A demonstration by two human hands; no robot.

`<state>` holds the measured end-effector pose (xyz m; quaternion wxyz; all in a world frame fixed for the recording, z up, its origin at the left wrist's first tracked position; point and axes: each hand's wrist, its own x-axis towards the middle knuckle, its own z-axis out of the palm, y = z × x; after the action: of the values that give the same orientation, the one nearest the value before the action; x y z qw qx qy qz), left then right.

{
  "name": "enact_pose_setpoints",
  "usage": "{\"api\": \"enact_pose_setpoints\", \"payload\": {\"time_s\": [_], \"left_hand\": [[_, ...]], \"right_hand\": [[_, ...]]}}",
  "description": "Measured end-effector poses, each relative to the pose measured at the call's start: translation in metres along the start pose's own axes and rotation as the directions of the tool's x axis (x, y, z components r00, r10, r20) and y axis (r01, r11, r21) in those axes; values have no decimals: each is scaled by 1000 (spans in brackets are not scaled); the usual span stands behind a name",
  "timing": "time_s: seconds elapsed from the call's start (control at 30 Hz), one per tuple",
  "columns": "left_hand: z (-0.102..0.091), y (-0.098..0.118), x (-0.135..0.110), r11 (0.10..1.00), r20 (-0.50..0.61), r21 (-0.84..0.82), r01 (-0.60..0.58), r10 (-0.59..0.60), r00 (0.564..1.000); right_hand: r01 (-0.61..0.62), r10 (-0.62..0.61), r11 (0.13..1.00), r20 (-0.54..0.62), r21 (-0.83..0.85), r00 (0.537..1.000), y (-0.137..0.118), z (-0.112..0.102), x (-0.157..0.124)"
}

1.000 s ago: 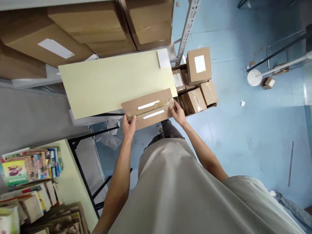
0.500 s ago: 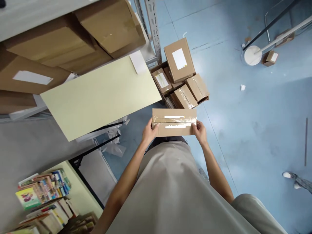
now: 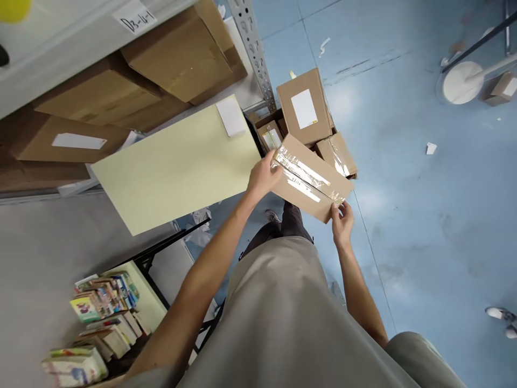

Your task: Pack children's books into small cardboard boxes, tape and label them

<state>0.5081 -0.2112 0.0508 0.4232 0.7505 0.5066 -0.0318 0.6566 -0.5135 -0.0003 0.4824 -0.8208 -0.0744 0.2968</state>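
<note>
Both hands grip the taped box by its ends – slanted now, level before

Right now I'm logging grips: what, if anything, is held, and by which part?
A brown rectangular cardboard box: the left hand grips one short end, the right hand the opposite end.

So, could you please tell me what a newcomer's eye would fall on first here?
Probably the cardboard box with shiny clear tape, held near the middle of the view between the left hand and the right hand. Next might come the cartons just beyond it, one bearing a large white label, and the broad pale yellow tabletop to the left. Colourful books stand out at lower left.
</note>
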Motion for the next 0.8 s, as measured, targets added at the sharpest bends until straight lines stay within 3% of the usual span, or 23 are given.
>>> {"api": "enact_pose_setpoints", "payload": {"time_s": [0.2,0.33,0.53,0.63,0.8], "left_hand": [[-36,-2,56,993,-19,88,79,-78,997],[-50,11,90,994,11,113,-9,8,1000],[-70,32,144,964,95,214,-157,139,986],[-77,31,169,946,115,238,-219,197,974],[-89,20,214,943,64,264,-201,191,979]], "right_hand": [[-9,7,1000,62,27,998,-14,60,26],[-66,65,997,24,48,998,-15,85,18],[-188,159,962,153,199,975,-15,135,3],[-219,175,941,185,258,967,-22,163,7],[-187,137,943,191,276,972,-39,195,18]]}}
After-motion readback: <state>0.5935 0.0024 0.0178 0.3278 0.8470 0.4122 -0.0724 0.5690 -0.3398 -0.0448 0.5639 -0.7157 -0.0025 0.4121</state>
